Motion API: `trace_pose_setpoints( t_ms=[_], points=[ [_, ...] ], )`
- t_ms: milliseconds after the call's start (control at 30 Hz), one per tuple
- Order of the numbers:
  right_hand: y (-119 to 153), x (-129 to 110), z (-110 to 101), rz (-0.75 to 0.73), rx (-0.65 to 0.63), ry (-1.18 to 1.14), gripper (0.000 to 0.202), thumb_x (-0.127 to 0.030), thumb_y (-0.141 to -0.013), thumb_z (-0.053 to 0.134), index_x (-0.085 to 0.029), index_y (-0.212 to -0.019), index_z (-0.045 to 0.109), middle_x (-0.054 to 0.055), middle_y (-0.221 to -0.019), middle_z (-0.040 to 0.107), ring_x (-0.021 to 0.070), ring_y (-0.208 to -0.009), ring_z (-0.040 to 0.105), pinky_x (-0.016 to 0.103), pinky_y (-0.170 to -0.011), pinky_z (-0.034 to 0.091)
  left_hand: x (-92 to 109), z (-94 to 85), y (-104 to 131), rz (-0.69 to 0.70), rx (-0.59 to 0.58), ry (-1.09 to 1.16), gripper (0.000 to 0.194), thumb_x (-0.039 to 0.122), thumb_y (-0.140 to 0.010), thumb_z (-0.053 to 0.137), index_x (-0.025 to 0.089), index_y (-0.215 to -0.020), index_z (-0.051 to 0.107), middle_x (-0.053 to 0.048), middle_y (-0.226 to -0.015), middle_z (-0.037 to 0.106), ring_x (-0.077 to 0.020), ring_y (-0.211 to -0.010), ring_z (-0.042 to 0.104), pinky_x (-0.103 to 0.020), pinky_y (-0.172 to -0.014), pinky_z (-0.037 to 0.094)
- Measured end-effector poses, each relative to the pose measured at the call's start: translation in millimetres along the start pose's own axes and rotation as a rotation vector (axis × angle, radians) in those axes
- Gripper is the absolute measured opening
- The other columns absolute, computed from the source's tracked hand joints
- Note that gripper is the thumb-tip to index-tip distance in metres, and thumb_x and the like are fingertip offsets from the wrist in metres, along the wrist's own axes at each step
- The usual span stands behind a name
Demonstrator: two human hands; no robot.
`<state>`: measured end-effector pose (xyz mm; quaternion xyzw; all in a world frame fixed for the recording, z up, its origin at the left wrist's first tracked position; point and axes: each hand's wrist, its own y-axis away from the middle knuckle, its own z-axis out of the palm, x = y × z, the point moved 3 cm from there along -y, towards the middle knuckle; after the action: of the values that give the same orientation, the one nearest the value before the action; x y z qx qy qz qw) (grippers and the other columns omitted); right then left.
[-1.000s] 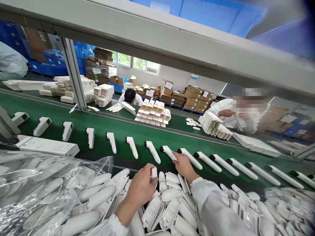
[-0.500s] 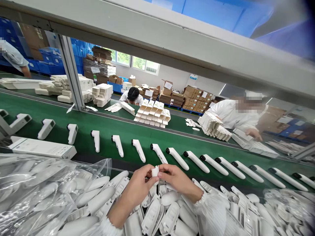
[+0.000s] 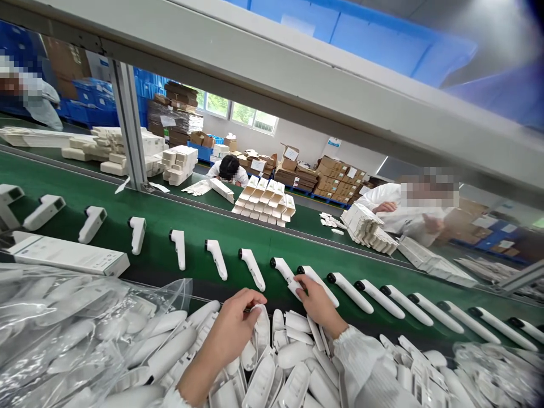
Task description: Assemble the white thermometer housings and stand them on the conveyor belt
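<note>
My left hand (image 3: 232, 326) is above the pile of white plastic shells (image 3: 293, 354), thumb and fingers curled together at the top of an upright white shell (image 3: 262, 331); what lies between the fingertips is hard to make out. On the green conveyor belt, my right hand (image 3: 317, 303) has its thumb and fingertips on the handle of a white handheld device with a black end (image 3: 281, 267). Similar white devices (image 3: 252, 271) lie spaced in a row on both sides of it.
Clear plastic bags with shells (image 3: 55, 334) lie at the left, beside a long white box (image 3: 70, 253). A metal post (image 3: 130, 124) and overhead beam (image 3: 272, 73) frame the belt. Across it are stacked open boxes (image 3: 266, 201) and people in white.
My hands have moved apart from the small white piece they held together. The right went to a device on the belt; the left stayed over the shells. The devices shifted right.
</note>
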<state>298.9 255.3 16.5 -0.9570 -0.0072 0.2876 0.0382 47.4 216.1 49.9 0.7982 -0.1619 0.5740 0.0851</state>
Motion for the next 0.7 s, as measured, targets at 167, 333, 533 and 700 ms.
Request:
trace_pose_setpoints(
  t_ms=[167, 333, 533, 700],
  points=[
    [-3, 8, 11, -0.018, 0.009, 0.271, 0.048, -0.020, -0.095, 0.041, -0.009, -0.141, 0.050, 0.018, -0.123, 0.065, 0.0286, -0.116, 0.060, 0.035, -0.097, 0.044, 0, -9.1, -4, -0.036, 0.171, 0.035, 0.023, 0.040, -0.085, 0.052, 0.023, -0.089, 0.066, -0.002, -0.085, 0.062, -0.0175, -0.073, 0.052, -0.030, -0.069, 0.042],
    [-8, 11, 2, 0.010, 0.014, 0.363, 0.045, -0.021, -0.098, 0.040, -0.006, -0.137, 0.055, 0.020, -0.109, 0.070, 0.0307, -0.105, 0.065, 0.038, -0.093, 0.046, -6, -4.8, -5, -0.089, 0.103, 0.268, 0.018, 0.036, -0.083, 0.053, 0.022, -0.091, 0.061, -0.001, -0.083, 0.062, -0.0171, -0.075, 0.055, -0.029, -0.070, 0.044],
    [14, -40, -18, -0.138, -0.088, -0.071, 0.050, -0.046, -0.095, 0.051, -0.019, -0.136, 0.058, 0.013, -0.134, 0.059, 0.0295, -0.119, 0.056, 0.037, -0.093, 0.047, 4, 2.5, -2, 0.102, -0.022, 0.230, 0.010, 0.018, -0.081, 0.047, 0.021, -0.079, 0.057, -0.002, -0.100, 0.065, -0.0164, -0.086, 0.059, -0.027, -0.074, 0.044],
    [23, -85, -13, -0.243, -0.558, -0.350, 0.030, -0.037, -0.090, 0.059, -0.024, -0.114, 0.071, 0.000, -0.089, 0.070, 0.0178, -0.078, 0.061, 0.028, -0.070, 0.046, 10, 3.2, 2, 0.175, -0.011, -0.006, 0.027, 0.013, -0.085, 0.037, 0.024, -0.099, 0.058, -0.003, -0.109, 0.062, -0.0176, -0.095, 0.060, -0.030, -0.082, 0.048]
  ],
)
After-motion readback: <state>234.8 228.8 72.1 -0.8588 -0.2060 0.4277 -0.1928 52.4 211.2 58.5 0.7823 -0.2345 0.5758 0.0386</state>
